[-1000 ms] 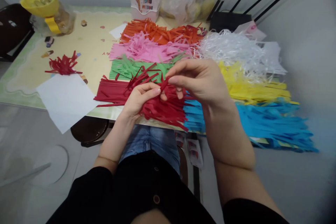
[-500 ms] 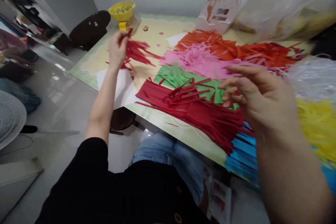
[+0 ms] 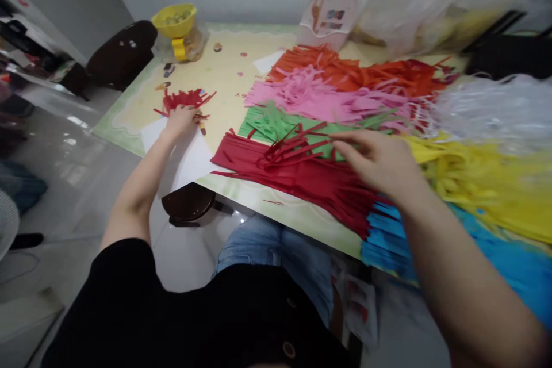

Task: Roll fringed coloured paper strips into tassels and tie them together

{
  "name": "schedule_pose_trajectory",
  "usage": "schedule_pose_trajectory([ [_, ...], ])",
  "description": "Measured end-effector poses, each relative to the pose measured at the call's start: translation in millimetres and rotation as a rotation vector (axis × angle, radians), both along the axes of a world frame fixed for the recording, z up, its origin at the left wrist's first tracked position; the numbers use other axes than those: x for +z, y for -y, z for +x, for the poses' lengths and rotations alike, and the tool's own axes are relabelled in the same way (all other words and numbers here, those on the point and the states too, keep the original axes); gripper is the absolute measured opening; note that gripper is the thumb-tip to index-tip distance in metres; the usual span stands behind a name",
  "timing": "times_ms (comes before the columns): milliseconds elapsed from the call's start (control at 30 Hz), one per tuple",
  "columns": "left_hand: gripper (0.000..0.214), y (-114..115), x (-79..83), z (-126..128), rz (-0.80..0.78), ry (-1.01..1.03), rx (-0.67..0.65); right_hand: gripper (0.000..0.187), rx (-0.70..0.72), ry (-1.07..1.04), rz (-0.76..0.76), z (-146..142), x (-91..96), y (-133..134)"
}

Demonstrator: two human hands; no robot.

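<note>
My left hand (image 3: 180, 121) is low over the left of the table, its fingers closed on a small bunch of red strips (image 3: 185, 98) beside a white sheet of paper (image 3: 183, 158). Over the middle, my right hand (image 3: 377, 158) is pinched, thumb and forefinger at the end of a thin red strip (image 3: 317, 127). That strip belongs to a loose tangle lying across a red fringed bundle (image 3: 293, 175) and green fringe (image 3: 267, 121). The other fingers of my right hand are curled and partly hidden.
Behind lie pink fringe (image 3: 297, 92) and orange fringe (image 3: 371, 75). Yellow strips (image 3: 483, 184), blue fringe (image 3: 388, 241) and white strips (image 3: 478, 106) are at the right. A yellow-topped container (image 3: 176, 26) and a pink-white board (image 3: 334, 11) stand at the back. A dark stool (image 3: 190, 202) is below.
My left hand has come down to the table with the red bunch. My right hand has moved left and closed at the tangled red strips. The view has shifted to the right.
</note>
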State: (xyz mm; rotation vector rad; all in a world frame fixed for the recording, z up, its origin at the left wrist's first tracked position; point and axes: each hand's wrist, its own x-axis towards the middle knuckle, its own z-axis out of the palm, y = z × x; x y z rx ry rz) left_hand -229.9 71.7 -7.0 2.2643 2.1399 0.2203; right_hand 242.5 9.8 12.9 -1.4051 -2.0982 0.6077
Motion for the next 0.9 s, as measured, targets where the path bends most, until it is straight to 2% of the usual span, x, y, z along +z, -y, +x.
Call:
schedule_pose_trajectory([
  [67, 0.034, 8, 11.3, 33, 0.123, -0.03, 0.043, 0.038, 0.139, 0.198, 0.029, -8, -13.9, 2],
  [100, 0.036, 13, 15.0, 57, 0.167, -0.014, 0.014, 0.039, 0.197, 0.248, 0.012, -13, -22.2, 5],
  [133, 0.038, 19, 16.6, 85, 0.179, 0.023, -0.065, 0.04, 0.239, 0.284, -0.004, -19, -30.8, 10],
  [167, 0.039, 26, 15.7, 115, 0.167, 0.103, -0.207, 0.043, 0.273, 0.322, -0.006, -24, -39.3, 15],
  [233, 0.041, 42, 7.2, 175, 0.038, 0.252, -0.559, 0.048, 0.294, 0.364, 0.034, -32, -55.2, 27],
  [267, 0.042, 50, 0.3, 202, -0.042, 0.283, -0.691, 0.049, 0.299, 0.37, 0.06, -34, -62.2, 32],
  [300, 0.043, 57, -7.5, 224, -0.099, 0.271, -0.765, 0.05, 0.298, 0.362, 0.082, -35, -68.6, 36],
  [367, 0.045, 66, -22.5, 253, -0.15, 0.176, -0.775, 0.051, 0.286, 0.333, 0.092, -33, -79.5, 42],
  [467, 0.048, 72, -34.4, 259, -0.118, -0.022, -0.638, 0.052, 0.257, 0.293, 0.066, -29, -90.1, 45],
  [600, 0.051, 76, -28.3, 240, -0.053, -0.189, -0.39, 0.053, 0.234, 0.233, 0.053, -27, -93.8, 46],
  [733, 0.048, 78, -18.9, 216, -0.048, -0.172, -0.12, 0.055, 0.242, 0.203, 0.043, -25, -96.3, 45],
  [900, 0.041, 79, -0.3, 168, -0.019, -0.041, 0.252, 0.056, 0.259, 0.185, 0.023, -25, -96.7, 43],
])
